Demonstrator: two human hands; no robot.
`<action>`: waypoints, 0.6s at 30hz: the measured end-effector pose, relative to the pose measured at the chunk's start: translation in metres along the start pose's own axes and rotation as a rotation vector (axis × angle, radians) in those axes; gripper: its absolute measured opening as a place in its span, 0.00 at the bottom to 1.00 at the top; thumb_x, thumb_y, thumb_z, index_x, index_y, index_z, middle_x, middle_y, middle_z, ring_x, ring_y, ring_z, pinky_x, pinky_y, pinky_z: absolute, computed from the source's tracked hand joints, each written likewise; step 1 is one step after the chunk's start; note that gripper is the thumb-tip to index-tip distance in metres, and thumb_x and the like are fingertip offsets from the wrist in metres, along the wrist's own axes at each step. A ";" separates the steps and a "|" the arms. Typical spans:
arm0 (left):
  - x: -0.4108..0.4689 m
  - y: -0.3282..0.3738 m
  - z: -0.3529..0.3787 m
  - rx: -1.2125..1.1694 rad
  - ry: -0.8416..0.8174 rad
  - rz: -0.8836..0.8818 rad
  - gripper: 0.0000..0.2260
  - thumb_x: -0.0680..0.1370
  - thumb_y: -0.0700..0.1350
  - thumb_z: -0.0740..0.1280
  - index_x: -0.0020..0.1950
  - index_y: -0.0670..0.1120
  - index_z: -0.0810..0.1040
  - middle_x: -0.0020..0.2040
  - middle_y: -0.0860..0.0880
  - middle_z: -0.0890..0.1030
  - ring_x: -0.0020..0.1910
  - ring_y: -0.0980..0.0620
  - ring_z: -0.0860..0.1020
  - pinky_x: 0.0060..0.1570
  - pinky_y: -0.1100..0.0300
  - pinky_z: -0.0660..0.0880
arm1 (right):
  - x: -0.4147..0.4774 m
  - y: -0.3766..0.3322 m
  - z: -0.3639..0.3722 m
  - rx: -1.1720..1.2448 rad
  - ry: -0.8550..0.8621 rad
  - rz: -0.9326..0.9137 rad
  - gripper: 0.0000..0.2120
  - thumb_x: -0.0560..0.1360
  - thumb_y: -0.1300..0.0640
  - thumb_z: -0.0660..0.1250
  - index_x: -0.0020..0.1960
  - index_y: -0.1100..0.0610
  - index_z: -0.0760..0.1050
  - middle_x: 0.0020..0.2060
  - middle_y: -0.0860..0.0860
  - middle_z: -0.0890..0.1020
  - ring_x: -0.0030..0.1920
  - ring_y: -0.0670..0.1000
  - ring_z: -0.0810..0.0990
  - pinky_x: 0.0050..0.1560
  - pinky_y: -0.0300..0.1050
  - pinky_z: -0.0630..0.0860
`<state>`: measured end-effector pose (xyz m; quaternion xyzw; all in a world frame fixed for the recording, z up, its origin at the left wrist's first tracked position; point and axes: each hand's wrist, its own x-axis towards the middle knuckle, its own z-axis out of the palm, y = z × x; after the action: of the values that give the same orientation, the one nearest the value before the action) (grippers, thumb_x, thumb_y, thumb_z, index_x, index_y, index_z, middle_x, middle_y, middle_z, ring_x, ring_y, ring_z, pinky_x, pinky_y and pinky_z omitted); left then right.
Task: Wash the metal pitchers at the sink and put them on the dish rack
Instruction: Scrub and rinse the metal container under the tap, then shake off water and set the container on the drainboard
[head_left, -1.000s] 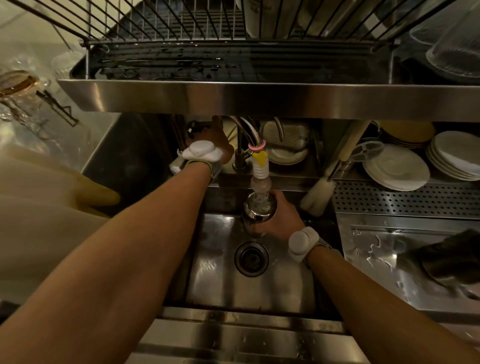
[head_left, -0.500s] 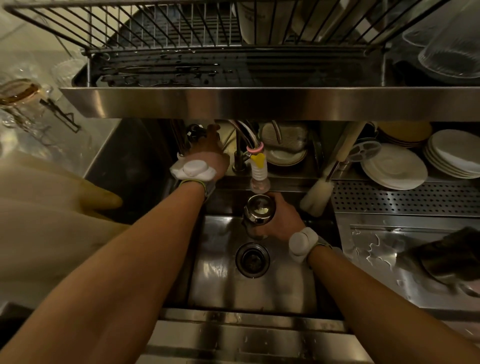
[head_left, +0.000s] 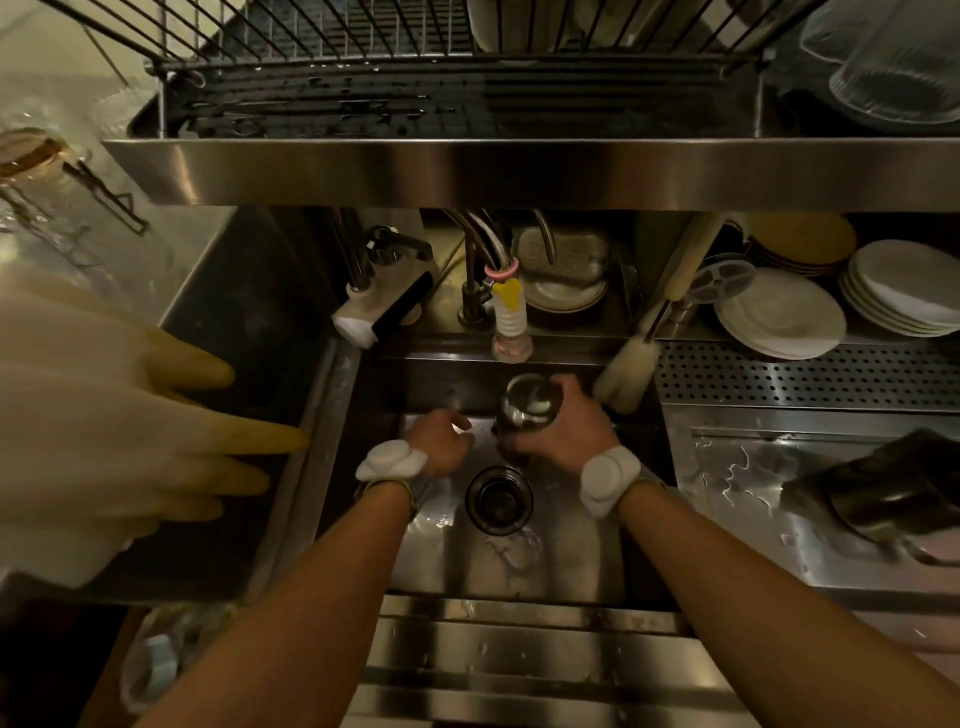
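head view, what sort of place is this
Likely a cafe or restaurant dishwashing station: a stainless steel sink, a dark wire dish rack above it, and stacks of round white plates to the right.

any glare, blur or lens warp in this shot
Head view: dim, warm light; glare on the wet floor of the sink and the steel front edge of the dish rack; the wide-angle lens splays the sink walls; the rubber gloves at left are soft and out of focus; the metal pitcher in the right hand is sharp enough.
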<state>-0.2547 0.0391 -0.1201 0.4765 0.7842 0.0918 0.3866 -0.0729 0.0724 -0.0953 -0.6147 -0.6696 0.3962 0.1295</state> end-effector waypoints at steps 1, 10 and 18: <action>0.001 0.001 -0.003 -0.017 0.025 0.001 0.12 0.75 0.49 0.67 0.58 0.50 0.79 0.57 0.45 0.82 0.57 0.46 0.80 0.58 0.58 0.75 | 0.004 -0.004 -0.001 0.084 0.070 -0.033 0.46 0.55 0.44 0.80 0.67 0.50 0.63 0.58 0.48 0.79 0.57 0.51 0.79 0.59 0.49 0.77; 0.004 -0.009 0.004 -0.011 -0.038 0.012 0.13 0.75 0.50 0.68 0.58 0.48 0.78 0.56 0.44 0.82 0.56 0.46 0.80 0.57 0.58 0.74 | -0.011 0.014 0.012 -0.234 -0.145 0.071 0.36 0.56 0.44 0.79 0.60 0.52 0.70 0.56 0.52 0.81 0.55 0.55 0.81 0.55 0.47 0.78; 0.005 -0.012 0.006 -0.001 -0.031 0.018 0.14 0.74 0.50 0.68 0.59 0.50 0.78 0.58 0.46 0.81 0.57 0.48 0.79 0.58 0.60 0.73 | -0.018 0.017 0.017 -0.245 -0.176 0.049 0.37 0.57 0.45 0.79 0.63 0.52 0.70 0.57 0.52 0.81 0.56 0.54 0.80 0.54 0.43 0.77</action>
<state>-0.2598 0.0359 -0.1331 0.4850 0.7736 0.0881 0.3981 -0.0684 0.0488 -0.1123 -0.6051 -0.7064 0.3670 -0.0153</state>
